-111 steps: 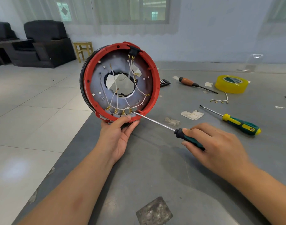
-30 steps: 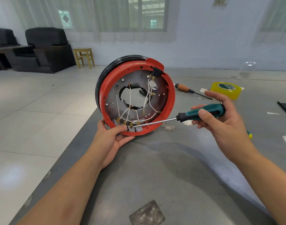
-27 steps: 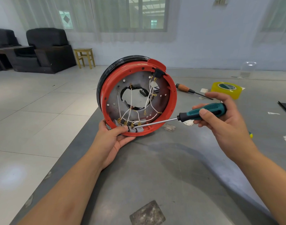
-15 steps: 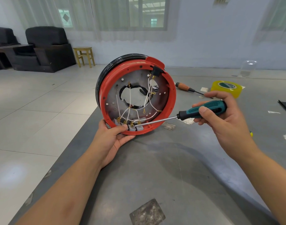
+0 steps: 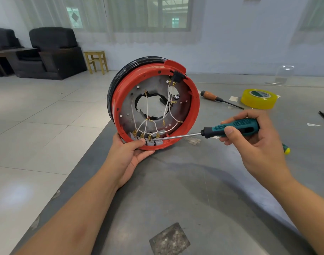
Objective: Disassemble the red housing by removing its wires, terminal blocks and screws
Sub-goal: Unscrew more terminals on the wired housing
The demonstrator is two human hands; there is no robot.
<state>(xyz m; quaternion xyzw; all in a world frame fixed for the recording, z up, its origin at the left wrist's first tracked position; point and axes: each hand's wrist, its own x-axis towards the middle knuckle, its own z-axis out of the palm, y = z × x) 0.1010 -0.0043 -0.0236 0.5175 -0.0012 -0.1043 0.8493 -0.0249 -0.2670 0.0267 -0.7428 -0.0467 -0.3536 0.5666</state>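
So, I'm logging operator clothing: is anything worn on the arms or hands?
Nothing shows: the left hand and right hand are bare, without gloves, rings or watch, and both forearms are uncovered to the frame edge, with no sleeves.

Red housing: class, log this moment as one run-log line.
left hand: grips red housing rim | right hand: holds teal screwdriver | tip: at grey terminal blocks | white wires: attached
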